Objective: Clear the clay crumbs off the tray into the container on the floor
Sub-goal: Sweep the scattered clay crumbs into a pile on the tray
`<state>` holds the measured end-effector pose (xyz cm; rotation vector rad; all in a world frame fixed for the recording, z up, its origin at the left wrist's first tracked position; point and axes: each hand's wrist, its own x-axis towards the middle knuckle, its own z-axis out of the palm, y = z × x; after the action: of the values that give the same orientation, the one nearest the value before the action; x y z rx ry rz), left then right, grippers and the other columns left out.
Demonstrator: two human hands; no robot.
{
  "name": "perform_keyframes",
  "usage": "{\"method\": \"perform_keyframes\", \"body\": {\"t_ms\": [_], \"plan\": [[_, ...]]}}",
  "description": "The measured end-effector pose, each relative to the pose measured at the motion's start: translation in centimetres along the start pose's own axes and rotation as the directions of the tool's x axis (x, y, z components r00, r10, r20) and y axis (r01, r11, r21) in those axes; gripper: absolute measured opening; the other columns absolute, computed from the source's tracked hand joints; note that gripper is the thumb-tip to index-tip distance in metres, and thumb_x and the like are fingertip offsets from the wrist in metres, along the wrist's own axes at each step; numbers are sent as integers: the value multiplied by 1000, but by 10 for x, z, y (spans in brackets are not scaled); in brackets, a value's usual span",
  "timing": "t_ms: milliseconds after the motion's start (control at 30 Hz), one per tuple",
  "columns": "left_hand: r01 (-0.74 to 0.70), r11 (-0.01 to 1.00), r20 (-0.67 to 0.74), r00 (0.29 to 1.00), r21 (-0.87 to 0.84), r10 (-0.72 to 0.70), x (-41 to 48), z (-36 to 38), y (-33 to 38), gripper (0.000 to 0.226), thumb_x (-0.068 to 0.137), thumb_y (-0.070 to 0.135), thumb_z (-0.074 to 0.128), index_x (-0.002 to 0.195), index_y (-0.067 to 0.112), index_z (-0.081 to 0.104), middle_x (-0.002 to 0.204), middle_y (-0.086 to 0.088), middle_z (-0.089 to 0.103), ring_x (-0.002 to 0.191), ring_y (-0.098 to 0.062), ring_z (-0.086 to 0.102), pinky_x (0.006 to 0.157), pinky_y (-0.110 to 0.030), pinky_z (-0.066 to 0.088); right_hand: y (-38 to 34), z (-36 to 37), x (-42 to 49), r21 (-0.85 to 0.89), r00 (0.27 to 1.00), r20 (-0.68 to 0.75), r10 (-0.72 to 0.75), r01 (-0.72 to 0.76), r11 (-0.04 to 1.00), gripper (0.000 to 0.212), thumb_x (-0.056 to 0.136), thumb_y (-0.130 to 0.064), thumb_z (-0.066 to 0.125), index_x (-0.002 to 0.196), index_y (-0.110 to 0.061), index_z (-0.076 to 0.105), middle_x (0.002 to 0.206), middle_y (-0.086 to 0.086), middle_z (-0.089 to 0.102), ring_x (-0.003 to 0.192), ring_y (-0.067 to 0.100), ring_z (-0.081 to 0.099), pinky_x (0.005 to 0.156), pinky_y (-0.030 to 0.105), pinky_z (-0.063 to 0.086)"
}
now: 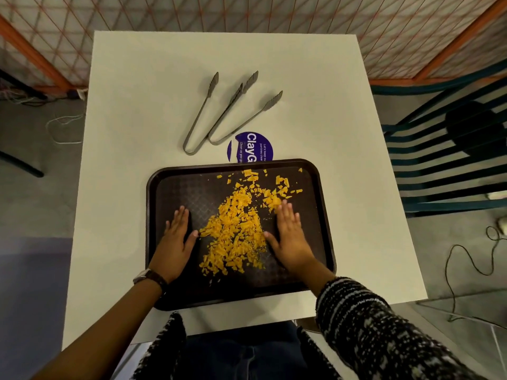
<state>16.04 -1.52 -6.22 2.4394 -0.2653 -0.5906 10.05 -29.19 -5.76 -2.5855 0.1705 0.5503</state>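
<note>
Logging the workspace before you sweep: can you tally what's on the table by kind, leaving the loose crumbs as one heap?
Metal tongs: 2, one left of the other
Dark tray: 1
Heap of orange clay crumbs: 1
Round purple sticker, partly under the tray: 1
Total: 5

The left hand and right hand lie flat on the tray, either side of the heap.

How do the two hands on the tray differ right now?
The left hand has a bare forearm and a watch; the right hand has a knit sleeve. The left lies clear of most crumbs; the right's fingertips touch them. Both rest flat and open on the tray.
</note>
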Motion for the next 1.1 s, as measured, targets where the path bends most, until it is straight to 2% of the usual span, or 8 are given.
{"method": "perform_keyframes", "body": {"t_ms": [100,167,333,467,700,833,933,1100], "plan": [[8,1000,-11,1000,-5,-8,0,0,2,59,97,31,32,146,11,6,156,-4,4,141,-8,-4,116,-28,-3,-19,10,-10,47,982,90,-163,159,986,86,84,-66,12,148,-12,-9,155,3,-17,145,17,-16,119,34,-8],[6,1000,-19,1000,-8,-6,0,0,2,59,97,28,34,146,10,7,157,-4,5,141,-8,-3,116,-28,-3,-23,3,-11,86,978,67,-199,193,977,87,84,-66,14,149,-12,-6,155,1,-16,144,16,-16,118,32,-7],[11,1000,-5,1000,-18,-11,2,-1,1,58,97,26,34,146,10,8,156,-3,5,140,-6,-2,116,-28,-3,8,-29,20,36,997,-70,15,-13,999,77,93,-53,28,146,-14,-12,155,1,-19,141,13,-21,117,30,-11],[3,1000,4,1000,-23,-3,3,-1,-1,58,97,26,33,146,9,8,156,-4,5,141,-8,-1,117,-30,-2,12,-29,34,1,994,-50,100,-100,995,78,96,-48,32,148,-7,-9,158,9,-16,144,19,-18,117,32,-12],[13,1000,6,1000,-16,-13,1,-2,1,57,97,28,32,146,11,7,156,-2,3,141,-7,-2,117,-29,-2,-34,-8,2,113,971,82,-224,214,970,73,94,-47,31,147,-16,-10,154,-3,-18,142,10,-17,116,28,-9],[11,1000,17,1000,-14,-11,2,-4,0,56,97,27,32,146,10,9,156,-3,4,141,-7,-2,117,-28,-3,-18,-27,25,154,999,-28,-19,23,988,71,97,-44,35,146,-18,-10,151,-5,-22,137,10,-22,116,31,-9],[8,1000,15,1000,-30,-8,2,-3,-1,56,98,26,32,146,10,10,156,-3,5,140,-6,-2,115,-26,-3,2,-41,53,78,986,-111,126,-118,990,73,98,-44,34,149,-8,-2,158,8,-14,144,19,-17,119,35,-7],[18,999,30,999,-37,-17,3,-4,0,56,98,26,33,146,10,10,156,-2,4,140,-5,-2,115,-25,-4,14,-43,74,51,975,-123,184,-179,983,73,98,-43,34,149,-2,0,158,15,-9,146,25,-12,118,35,-8]]}}
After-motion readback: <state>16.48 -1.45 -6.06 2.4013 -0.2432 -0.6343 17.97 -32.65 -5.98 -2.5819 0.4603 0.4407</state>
